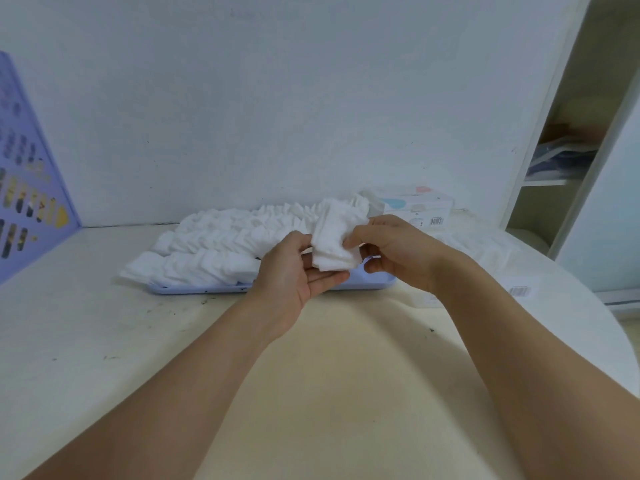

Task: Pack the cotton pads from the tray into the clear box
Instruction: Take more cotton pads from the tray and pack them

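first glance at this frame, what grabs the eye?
The bunch of white cotton pads held up mid-frame between the left hand and right hand, both gripping it above the table. Right behind it, rows of cotton pads crowd a lavender tray near the wall. A printed white carton sits at the tray's far right end.

Pale wall (277, 98), shelving (554, 188) right

Tray (194, 289) mostly hidden under pads (207, 244)
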A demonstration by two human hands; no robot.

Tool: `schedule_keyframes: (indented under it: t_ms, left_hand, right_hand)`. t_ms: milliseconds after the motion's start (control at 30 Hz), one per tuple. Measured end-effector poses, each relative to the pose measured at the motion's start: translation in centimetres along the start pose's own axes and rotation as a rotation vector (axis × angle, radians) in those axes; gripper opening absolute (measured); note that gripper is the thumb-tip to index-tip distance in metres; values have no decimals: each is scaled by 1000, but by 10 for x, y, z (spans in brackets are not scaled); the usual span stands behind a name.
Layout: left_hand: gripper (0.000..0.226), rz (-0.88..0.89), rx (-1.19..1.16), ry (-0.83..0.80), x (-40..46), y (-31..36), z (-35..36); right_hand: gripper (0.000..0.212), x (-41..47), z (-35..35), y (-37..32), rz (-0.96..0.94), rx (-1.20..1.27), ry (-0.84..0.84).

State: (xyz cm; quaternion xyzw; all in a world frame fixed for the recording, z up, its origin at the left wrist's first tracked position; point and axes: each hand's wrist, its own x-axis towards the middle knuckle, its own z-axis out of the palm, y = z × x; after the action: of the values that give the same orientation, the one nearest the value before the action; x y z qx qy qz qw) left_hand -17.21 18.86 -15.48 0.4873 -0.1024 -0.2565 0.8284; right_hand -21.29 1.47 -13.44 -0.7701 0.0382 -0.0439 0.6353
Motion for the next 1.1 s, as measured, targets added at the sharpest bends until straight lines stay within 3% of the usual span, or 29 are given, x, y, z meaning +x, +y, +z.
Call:
schedule_keyframes:
  t_ms: [200,300,367,567,667,767,833,967,1100]
  left_hand:
    - [34,24,126,-65,2,2,-3]
    - [30,62,269,-57,4,-1,-6]
    - [27,75,325,-73,4,-2,-9]
    - [26,23,216,-92,6,3,-13]
    - [30,-4,153,-89,5,5,-12]
    - [31,8,131,-53,4,7,-11]
    - [31,12,126,-35,5,7,-12]
    - [34,7,137,-46,3,8,-11]
    - [35,-1,172,-78,1,8,-10]
  right_hand:
    - [13,0,7,-2,-47,-111,107]
    - [42,-1,11,-1,-180,-249,161]
    - [51,-3,13,-3,-268,-336,178]
    - [22,-7,7,-7,-327,-187,173]
    - [22,-6,5,-7,-320,-95,203]
    - [20,-5,-2,-13,-328,145,294]
    - [17,-6,-9,-17,-300,288,243]
    - [14,-9,-6,-15,-234,112,47]
    - [9,-8,6,-9,-256,-147,15]
